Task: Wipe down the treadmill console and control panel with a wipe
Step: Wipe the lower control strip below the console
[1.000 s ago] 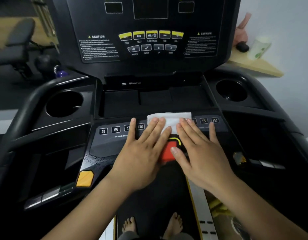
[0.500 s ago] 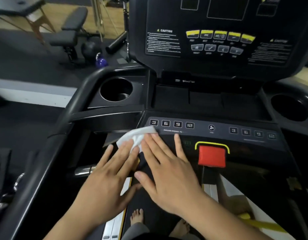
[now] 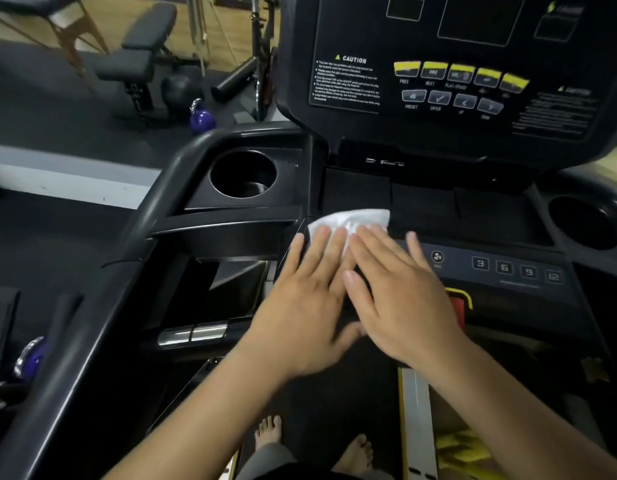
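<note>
A white wipe lies on the left end of the black control panel, over its left number buttons. My left hand and my right hand lie side by side with straight fingers pressing flat on the wipe. The right hand covers part of the red stop button. Above stands the upright console with yellow and grey buttons and a caution label.
A cup holder sits left of the panel, another at the right. The curved left handrail runs down the left side. A weight bench and a purple kettlebell stand on the floor beyond. Bare feet are on the belt.
Both hands slid the wipe from the panel's middle to its lower left corner, then up onto the left number buttons. The view swung left.
</note>
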{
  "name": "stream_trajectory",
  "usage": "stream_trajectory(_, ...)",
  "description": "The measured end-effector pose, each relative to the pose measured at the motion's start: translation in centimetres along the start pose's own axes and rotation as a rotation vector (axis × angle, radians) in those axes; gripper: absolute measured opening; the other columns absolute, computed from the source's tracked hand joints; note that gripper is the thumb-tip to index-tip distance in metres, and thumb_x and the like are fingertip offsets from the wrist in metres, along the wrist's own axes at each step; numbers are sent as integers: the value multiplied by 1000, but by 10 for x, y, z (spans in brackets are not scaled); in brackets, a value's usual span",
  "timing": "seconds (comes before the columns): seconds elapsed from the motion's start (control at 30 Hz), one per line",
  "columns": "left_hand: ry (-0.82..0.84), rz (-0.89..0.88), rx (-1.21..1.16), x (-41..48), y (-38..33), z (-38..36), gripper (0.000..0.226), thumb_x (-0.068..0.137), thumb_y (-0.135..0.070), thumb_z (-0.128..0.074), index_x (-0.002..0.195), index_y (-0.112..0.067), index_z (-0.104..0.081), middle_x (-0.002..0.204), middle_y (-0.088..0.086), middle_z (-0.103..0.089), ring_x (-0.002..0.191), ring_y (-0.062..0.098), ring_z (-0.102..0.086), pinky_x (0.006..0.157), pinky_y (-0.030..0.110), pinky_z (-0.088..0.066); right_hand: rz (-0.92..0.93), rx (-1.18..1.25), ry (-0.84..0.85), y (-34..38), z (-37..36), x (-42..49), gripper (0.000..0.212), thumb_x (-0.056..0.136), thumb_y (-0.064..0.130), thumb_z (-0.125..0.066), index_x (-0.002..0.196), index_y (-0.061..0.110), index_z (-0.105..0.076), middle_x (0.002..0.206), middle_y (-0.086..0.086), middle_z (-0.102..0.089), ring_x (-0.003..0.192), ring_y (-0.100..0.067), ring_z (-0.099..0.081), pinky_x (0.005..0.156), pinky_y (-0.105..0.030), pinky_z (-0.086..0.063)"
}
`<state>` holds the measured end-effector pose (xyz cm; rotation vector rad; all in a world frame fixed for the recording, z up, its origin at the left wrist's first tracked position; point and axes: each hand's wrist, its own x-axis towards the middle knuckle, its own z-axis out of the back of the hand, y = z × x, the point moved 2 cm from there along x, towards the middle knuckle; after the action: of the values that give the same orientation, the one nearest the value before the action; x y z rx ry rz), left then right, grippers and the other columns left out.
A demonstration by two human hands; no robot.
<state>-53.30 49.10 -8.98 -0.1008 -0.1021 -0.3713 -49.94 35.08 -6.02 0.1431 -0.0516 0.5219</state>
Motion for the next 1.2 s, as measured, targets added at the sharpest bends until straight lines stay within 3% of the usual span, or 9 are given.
stream_trajectory(0.13,14,45,-160,-19,35,8,86,90,-58,-41,157,-15,-6,165,8,-7,152,19,-2,121,50,-12,60,39,15,33,-9,19,64,99,47,-9,151,16,-28,159,0,-23,148,-12,-10,120,-50,-4)
stream_trajectory(0.27,41,21,-321,-57,41,5,86,89,-51,-52,157,-21,-9,162,4,-18,151,16,-10,121,47,-17,122,94,11,57,-19,-3,61,100,47,-21,149,14,-33,158,-1,-27,148,-13,-12,118,-54,-8)
stream_trajectory(0.43,20,-33,-184,-67,8,2,77,92,-63,-41,153,-18,-29,160,23,-16,150,38,-8,118,58,-19,107,73,21,29,-22,-49,58,100,48,-28,146,16,-40,155,3,-34,146,-9,-19,115,-59,-17)
stream_trajectory(0.57,6,-97,-94,-27,-17,3,78,94,-66,-34,154,-18,-26,159,18,-23,149,38,-12,116,62,-16,-20,17,9,-9,-10,-51,59,101,51,-19,144,17,-41,152,3,-38,144,-10,-26,114,-62,-18)
stream_trajectory(0.67,-8,-93,-28,19,-28,10,76,96,-61,-28,151,-10,-25,153,19,-36,144,40,-26,115,64,-16,-120,-10,-16,-37,-2,-37,59,101,50,-15,144,18,-41,152,4,-37,144,-7,-24,116,-60,-13)
stream_trajectory(0.8,-3,-69,49,48,-66,11,67,98,-44,-20,144,1,-40,144,30,-44,134,51,-38,114,64,-20,-174,-8,-66,-65,-1,-48,60,101,49,-11,145,21,-41,152,7,-36,144,-4,-22,117,-58,-13)
stream_trajectory(0.97,15,-175,135,75,-117,5,75,100,-52,-15,151,1,-4,158,29,-9,143,54,-7,116,62,5,-265,-37,-126,-114,5,-77,61,101,48,-14,144,18,-44,151,3,-41,143,-7,-27,117,-58,-14)
stream_trajectory(1.1,36,-266,167,103,-159,2,81,100,-57,-15,151,1,7,159,29,5,144,53,7,115,61,10,-363,-44,-174,-155,8,-97,56,100,43,-19,145,17,-41,152,1,-40,143,-7,-25,119,-53,-10)
stream_trajectory(1.2,51,-321,187,119,-188,1,80,100,-55,-16,150,3,10,159,29,5,144,52,8,115,60,10,-425,-11,-197,-178,7,-114,53,102,39,-19,146,16,-36,153,-2,-38,142,-9,-27,119,-48,-8)
